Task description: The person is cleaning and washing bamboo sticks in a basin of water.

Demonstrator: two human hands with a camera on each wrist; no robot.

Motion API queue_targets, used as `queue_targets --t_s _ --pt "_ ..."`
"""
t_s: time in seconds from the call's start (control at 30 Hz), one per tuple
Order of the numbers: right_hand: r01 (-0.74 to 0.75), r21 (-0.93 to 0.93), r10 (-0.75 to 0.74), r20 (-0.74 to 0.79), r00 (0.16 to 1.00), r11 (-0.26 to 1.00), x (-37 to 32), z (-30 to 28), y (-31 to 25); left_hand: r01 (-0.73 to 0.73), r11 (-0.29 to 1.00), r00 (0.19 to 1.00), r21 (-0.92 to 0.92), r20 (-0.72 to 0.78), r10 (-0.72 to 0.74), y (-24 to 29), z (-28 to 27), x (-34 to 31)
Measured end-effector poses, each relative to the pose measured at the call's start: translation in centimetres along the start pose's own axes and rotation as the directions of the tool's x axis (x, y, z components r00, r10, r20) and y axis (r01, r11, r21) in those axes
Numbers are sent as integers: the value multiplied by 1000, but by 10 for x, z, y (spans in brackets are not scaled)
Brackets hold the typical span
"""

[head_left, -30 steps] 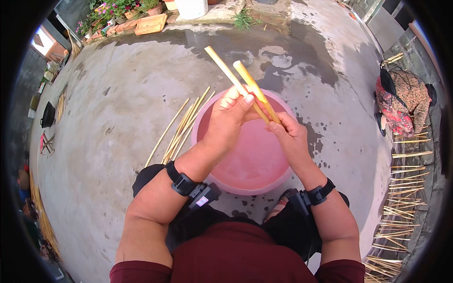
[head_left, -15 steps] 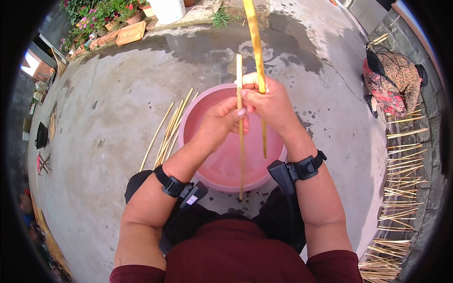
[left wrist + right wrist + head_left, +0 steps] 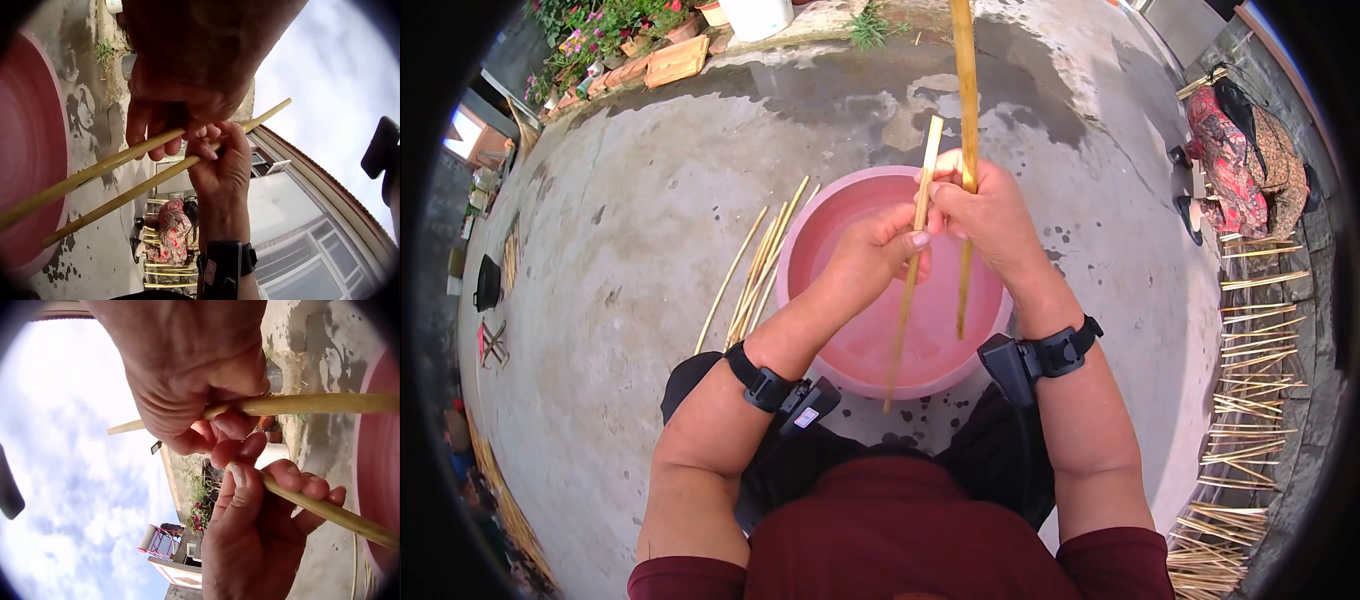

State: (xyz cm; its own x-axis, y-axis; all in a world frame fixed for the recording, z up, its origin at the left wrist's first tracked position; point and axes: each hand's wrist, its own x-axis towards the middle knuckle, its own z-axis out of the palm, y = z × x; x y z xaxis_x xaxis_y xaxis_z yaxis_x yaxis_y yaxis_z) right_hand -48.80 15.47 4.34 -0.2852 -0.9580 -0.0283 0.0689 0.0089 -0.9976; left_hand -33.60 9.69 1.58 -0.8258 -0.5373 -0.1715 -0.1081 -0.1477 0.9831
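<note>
Over the pink basin [image 3: 870, 365], the left hand [image 3: 868, 262] pinches a thin pale stalk [image 3: 906, 290] between thumb and fingers; its upper end is near the right fingertips. The right hand [image 3: 990, 212] grips a thicker yellow stalk [image 3: 968, 100], which stands nearly upright and reaches past the frame's top edge. In the left wrist view the two stalks slant side by side, the right hand [image 3: 219, 162] around the farther one [image 3: 125, 197]. In the right wrist view the fingertips of both hands meet, the left hand [image 3: 250, 531] holding the lower stalk [image 3: 331, 512].
Several loose stalks [image 3: 758, 270] lie on the concrete left of the basin. Rows of stalks [image 3: 1245, 405] line the right wall, where a person in patterned clothes [image 3: 1250, 165] bends down. Flowerpots, bricks [image 3: 677, 60] and a white bucket [image 3: 757, 15] stand at the back.
Since a second ago the hands have shifted their grips, and the thicker stalk has swung upright in the right hand. Over the last half second the left stalk's lower end has tilted leftward.
</note>
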Motion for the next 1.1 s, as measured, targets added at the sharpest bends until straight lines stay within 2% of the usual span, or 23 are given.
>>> queue_targets --t_s 0.13,0.33,0.43,0.53,0.73,0.83,0.93,1.1 --pt "25 -6 -25 33 999 1000 0 2 0 50 997 999 -60 19 -49 0 -4 -2" --pt "-17 19 16 22 1000 1000 -2 6 -3 23 997 1000 68 -1 -23 -2 -7 -2" --pt "2 53 -5 58 998 999 -1 5 0 45 998 999 35 0 -45 0 -7 -3" --pt "21 8 -22 63 998 1000 0 5 2 63 998 998 21 0 -63 0 -7 -4" --pt "-15 65 12 49 999 998 1 8 2 39 999 999 -26 -13 -39 0 -6 -7" --pt "25 46 -29 77 997 999 0 7 8 49 997 999 -64 6 -48 -3 -7 -7" --pt "12 67 -19 91 996 998 -1 7 8 77 994 997 -74 33 -75 1 -7 -10" --pt "-21 147 7 98 995 989 0 6 9 36 998 999 -42 -2 -36 -2 -5 -9"
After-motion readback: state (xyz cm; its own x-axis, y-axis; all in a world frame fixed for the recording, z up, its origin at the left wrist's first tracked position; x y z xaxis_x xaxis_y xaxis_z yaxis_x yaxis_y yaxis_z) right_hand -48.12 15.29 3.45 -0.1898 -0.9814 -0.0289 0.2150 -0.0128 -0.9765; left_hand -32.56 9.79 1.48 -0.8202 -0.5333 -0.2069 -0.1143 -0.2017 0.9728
